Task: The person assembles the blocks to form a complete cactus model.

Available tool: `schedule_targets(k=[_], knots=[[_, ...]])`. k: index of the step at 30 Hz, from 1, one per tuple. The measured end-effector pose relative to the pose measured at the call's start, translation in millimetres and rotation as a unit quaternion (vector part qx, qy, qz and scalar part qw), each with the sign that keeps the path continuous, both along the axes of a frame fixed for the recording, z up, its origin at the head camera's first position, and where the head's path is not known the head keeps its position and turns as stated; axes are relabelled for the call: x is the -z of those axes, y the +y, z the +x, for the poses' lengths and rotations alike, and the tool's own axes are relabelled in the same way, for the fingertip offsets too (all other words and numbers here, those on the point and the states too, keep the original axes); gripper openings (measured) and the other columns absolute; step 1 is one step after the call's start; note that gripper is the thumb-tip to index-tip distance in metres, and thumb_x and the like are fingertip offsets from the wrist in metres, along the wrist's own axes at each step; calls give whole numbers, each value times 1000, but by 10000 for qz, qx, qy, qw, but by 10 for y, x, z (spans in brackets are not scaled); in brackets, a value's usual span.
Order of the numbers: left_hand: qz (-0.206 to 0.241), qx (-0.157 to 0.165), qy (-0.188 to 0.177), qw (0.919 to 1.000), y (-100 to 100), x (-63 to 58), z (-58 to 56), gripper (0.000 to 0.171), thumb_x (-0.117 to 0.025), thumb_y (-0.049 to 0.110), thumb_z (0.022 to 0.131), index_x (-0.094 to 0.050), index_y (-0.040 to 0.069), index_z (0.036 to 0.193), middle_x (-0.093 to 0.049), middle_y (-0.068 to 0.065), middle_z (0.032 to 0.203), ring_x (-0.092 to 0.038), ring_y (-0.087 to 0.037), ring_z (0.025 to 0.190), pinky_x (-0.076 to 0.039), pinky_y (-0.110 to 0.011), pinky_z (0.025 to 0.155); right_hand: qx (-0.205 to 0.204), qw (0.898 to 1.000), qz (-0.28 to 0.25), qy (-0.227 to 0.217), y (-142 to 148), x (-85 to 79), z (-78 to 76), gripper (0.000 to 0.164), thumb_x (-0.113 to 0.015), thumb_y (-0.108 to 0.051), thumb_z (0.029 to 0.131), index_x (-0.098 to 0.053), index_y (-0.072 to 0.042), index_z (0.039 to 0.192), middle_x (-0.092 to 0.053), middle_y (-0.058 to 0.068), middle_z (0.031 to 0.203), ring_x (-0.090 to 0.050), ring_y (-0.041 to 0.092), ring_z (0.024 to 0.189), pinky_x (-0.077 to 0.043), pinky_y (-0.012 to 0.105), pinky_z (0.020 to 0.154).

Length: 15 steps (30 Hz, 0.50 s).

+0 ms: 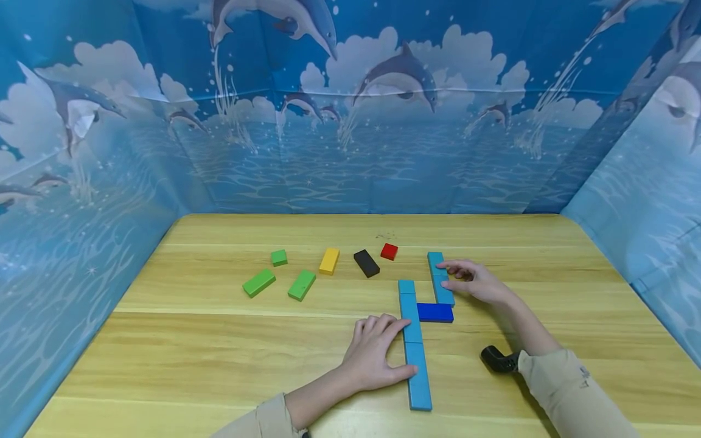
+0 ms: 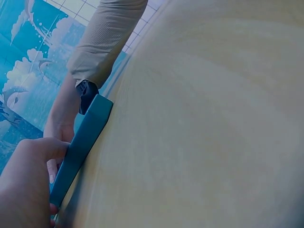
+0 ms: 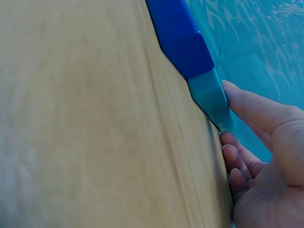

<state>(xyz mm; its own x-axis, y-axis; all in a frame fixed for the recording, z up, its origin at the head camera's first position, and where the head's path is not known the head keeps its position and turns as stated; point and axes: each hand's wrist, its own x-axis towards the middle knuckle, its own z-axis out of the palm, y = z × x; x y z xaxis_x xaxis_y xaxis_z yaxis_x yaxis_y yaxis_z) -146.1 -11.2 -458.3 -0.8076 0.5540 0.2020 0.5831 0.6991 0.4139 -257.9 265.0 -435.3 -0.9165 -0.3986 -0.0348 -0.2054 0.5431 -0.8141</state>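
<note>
A long row of light blue blocks, small square piece at its far end, lies end to end on the table. My left hand touches its left side with thumb and index finger, the other fingers loosely bent. To the right is a shorter row of light blue blocks. My right hand rests thumb and index fingertips on that row, its other fingers bent beneath. Between the rows lies a dark blue block, touching the long row and meeting the short row's near end; the right wrist view also shows this dark blue block.
Left of the rows lie a red square block, a black block, a yellow block and several green blocks. A black device sits at the right wrist. Dolphin-printed cloth walls the wooden table.
</note>
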Motion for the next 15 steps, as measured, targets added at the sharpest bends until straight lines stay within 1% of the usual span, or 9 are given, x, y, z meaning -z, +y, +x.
schedule_targets(k=[2, 4, 7, 9, 11, 13, 15], knots=[[26, 5, -11, 10000, 3, -3, -4, 72, -55, 61, 77, -39, 25, 137, -45, 6, 121, -39, -12, 102, -27, -33, 86, -3, 10000, -7, 24, 3, 3, 0, 46, -61, -22, 88, -50, -3, 129, -45, 17, 111, -40, 25, 91, -38, 34, 75], [174, 15, -91, 9998, 1, -13, -14, 71, -56, 60, 77, -40, 24, 137, -45, 5, 120, -39, -12, 102, -28, -34, 86, -6, 10000, -18, 43, 7, 6, 1, 46, -61, -22, 88, -50, -3, 128, -46, 17, 111, -40, 25, 91, -38, 33, 75], [642, -39, -229, 9977, -13, -25, -85, 69, -58, 56, 78, -42, 20, 135, -47, 3, 118, -40, -13, 103, -30, -34, 87, 6, 10000, -70, 59, 9, 10, 5, 45, -61, -21, 88, -50, -3, 128, -46, 16, 110, -40, 24, 91, -39, 31, 75], [1090, -202, -277, 9935, -44, -32, -187, 68, -61, 51, 78, -44, 16, 134, -48, 0, 117, -41, -15, 105, -31, -36, 88, -19, 9999, -118, 70, 10, 16, 6, 44, -61, -20, 88, -50, -3, 128, -46, 16, 110, -40, 24, 91, -39, 30, 75], [1495, -426, -231, 9876, -83, -37, -334, 66, -63, 46, 78, -46, 12, 132, -50, -4, 115, -41, -18, 104, -32, -38, 87, -30, 9998, -170, 57, 10, 24, 3, 44, -61, -20, 88, -50, -2, 128, -46, 16, 109, -40, 24, 91, -39, 29, 75], [1800, -692, -187, 9811, -127, -47, -495, 65, -65, 41, 77, -46, 10, 131, -50, -7, 113, -41, -20, 103, -33, -41, 86, -64, 9998, -189, 50, 13, 31, -1, 44, -60, -20, 89, -50, -2, 128, -45, 16, 109, -40, 24, 91, -39, 29, 75], [1987, -903, -165, 9757, -165, -58, -653, 65, -66, 38, 76, -45, 9, 131, -49, -10, 111, -41, -23, 102, -32, -43, 86, -69, 9997, -217, 20, 16, 34, -3, 44, -61, -20, 89, -50, -3, 128, -45, 16, 110, -39, 24, 91, -38, 29, 75]])
